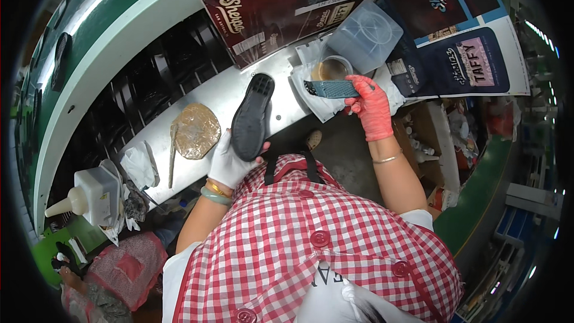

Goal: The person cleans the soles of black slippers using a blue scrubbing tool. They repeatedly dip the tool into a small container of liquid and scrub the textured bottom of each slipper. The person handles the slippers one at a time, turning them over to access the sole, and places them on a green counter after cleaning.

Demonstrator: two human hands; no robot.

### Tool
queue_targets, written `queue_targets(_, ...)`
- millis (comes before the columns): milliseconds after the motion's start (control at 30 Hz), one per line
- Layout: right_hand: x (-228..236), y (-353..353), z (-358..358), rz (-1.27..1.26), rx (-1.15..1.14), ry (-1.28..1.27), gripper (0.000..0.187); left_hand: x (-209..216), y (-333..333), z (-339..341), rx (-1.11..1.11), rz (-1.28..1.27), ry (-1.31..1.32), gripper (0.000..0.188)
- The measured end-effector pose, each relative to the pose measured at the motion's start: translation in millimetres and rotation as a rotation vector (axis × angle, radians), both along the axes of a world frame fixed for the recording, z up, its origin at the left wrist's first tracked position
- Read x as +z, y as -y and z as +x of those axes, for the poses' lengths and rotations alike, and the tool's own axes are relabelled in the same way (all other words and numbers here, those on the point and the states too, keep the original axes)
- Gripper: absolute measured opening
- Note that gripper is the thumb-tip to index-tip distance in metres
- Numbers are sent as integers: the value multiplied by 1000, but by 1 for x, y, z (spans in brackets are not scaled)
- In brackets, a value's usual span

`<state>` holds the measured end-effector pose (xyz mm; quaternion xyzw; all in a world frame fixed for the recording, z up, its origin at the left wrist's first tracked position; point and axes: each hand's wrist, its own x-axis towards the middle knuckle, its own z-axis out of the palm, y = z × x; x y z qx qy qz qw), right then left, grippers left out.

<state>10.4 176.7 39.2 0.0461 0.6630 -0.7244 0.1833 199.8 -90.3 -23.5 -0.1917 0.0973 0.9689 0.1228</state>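
A: Position of the black shoe sole (pixel 253 116)?

B: Held in the left hand (pixel 230 164), white-gloved, at the near edge of the metal desk (pixel 228 97). The wider end is gripped; the narrower end, marked with a grid of small square hollows, is pointed away from the body.

A: State of the left fingers?

B: Closed around the sole's near end: the thumb is set along its left edge, and bare fingertips (pixel 263 151) are seen at its right edge.

A: And the right hand (pixel 368 98)?

B: Covered by a coral glove. A flat teal brush-like tool (pixel 335 88) is pinched between its fingers by the right end; the dark tip is directed left, at the near rim of a bowl (pixel 332 70) of amber liquid. Whether the rim is touched cannot be told.

A: Surroundings?

B: A translucent plastic container (pixel 366 36) is noted just beyond the bowl. Left of the sole, a round brown plastic-wrapped disc (pixel 198 131) is laid, with a thin stick (pixel 173 158) at its left edge.
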Motion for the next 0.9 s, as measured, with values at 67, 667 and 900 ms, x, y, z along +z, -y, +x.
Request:
queue_targets(67,37,30,26,-100,59,-40,22,21,-8,-15,24,46,-78,55)
queue_targets(667,106,80,95,-116,95,-243,22,100,-36,-28,64,-3,-254,59)
queue_targets(900,103,84,93,-116,13,-394,18,101,-39,-26,34,-94,-285,64)
